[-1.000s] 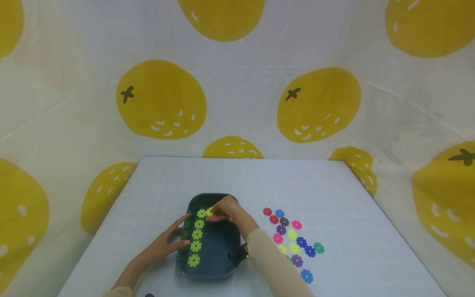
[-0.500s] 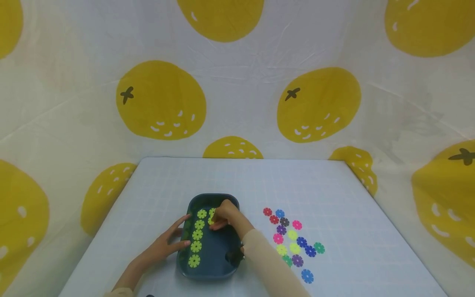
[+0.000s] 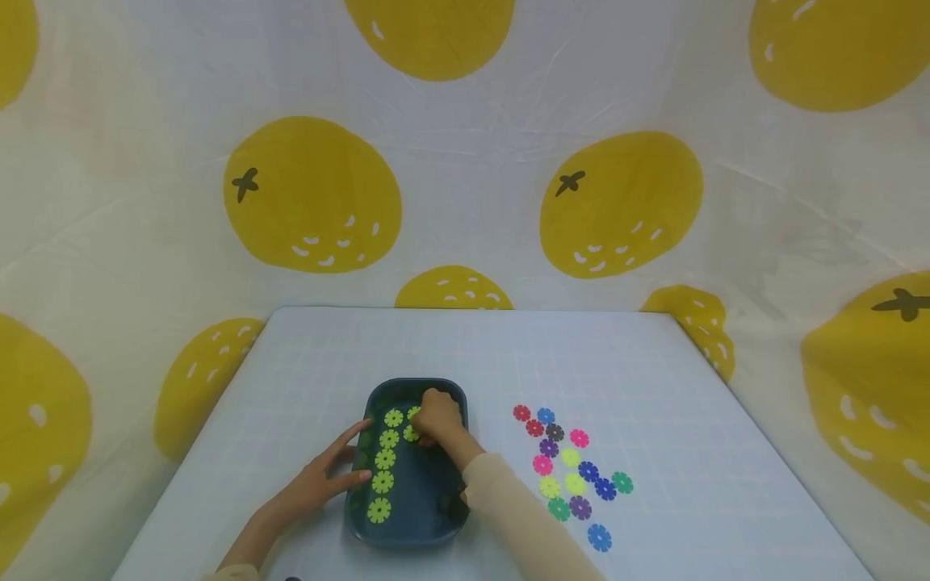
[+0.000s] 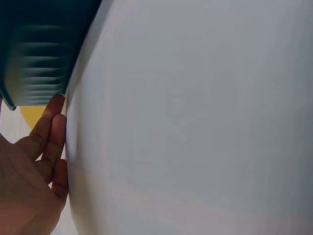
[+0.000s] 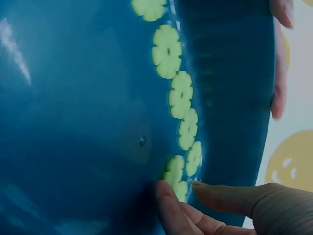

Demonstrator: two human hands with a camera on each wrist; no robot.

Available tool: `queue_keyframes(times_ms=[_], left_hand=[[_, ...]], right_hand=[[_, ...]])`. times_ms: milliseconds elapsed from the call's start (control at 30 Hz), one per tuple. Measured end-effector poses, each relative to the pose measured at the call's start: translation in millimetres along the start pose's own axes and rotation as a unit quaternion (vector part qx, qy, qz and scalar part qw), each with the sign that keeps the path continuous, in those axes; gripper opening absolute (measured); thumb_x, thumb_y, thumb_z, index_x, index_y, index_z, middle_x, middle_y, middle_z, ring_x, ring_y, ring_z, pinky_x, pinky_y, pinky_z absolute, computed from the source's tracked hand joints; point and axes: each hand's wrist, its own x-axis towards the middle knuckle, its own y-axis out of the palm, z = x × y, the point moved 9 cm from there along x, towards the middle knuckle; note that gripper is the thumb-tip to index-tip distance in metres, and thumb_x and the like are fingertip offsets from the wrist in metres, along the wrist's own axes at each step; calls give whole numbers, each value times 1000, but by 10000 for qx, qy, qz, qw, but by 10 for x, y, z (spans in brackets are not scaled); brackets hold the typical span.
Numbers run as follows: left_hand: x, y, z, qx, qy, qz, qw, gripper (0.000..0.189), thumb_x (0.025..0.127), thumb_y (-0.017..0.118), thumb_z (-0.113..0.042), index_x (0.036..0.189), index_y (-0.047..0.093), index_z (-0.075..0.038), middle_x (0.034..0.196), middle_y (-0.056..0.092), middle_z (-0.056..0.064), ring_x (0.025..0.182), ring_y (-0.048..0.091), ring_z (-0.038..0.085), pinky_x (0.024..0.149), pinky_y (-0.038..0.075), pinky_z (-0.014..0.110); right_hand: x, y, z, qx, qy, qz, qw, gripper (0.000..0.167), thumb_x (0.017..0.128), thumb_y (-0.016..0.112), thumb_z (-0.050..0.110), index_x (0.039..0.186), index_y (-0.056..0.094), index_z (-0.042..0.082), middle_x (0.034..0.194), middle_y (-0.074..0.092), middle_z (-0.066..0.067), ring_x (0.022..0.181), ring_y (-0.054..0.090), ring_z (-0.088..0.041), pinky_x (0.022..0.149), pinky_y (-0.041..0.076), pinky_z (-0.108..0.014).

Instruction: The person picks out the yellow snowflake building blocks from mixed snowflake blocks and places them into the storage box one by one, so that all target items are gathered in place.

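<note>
A dark blue-green tray (image 3: 417, 516) stands on the white table. Along its left side runs a row of yellow-green flower-shaped discs (image 3: 384, 458), with two more discs at the far end beside it. My right hand (image 3: 438, 418) reaches into the tray there. In the right wrist view, its thumb and fingertips (image 5: 166, 191) straddle the nearer of those two, a yellow-green flower disc (image 5: 181, 191). My left hand (image 3: 323, 476) rests against the tray's left side, its index fingertip and thumb at the rim and its other fingers extended along the outer wall.
Loose flower discs (image 3: 579, 484) in red, pink, blue, purple, green, yellow and black lie scattered on the table (image 3: 712, 452) right of the tray. A white cloth (image 3: 472, 202) printed with yellow fruit hangs behind and at the sides.
My right hand has drawn slightly nearer from the far end of the tray, and the two discs of the second row now show beside its fingers. My left hand has stayed at the tray.
</note>
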Motion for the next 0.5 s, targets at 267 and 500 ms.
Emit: queue_keyframes(times_ms=[267,500], left_hand=[[33,17,14,-17,68,17,10000,80,92,69,-43,156,21,-42,160,30,19,142,36,45,109,26,74],[10,-2,16,62,-72,57,9999,80,91,69,-44,154,21,-46,158,32,21,140,39,44,106,30,74]], right_hand=[[-161,-260,356,-526,-566,-181,9968,24,88,72,18,70,64,6,54,57,-3,48,59,-19,42,40,-27],[-326,-763,451,766,-812,234,9935,25,93,71,22,97,73,-3,66,70,-9,64,73,-26,53,58,-27]])
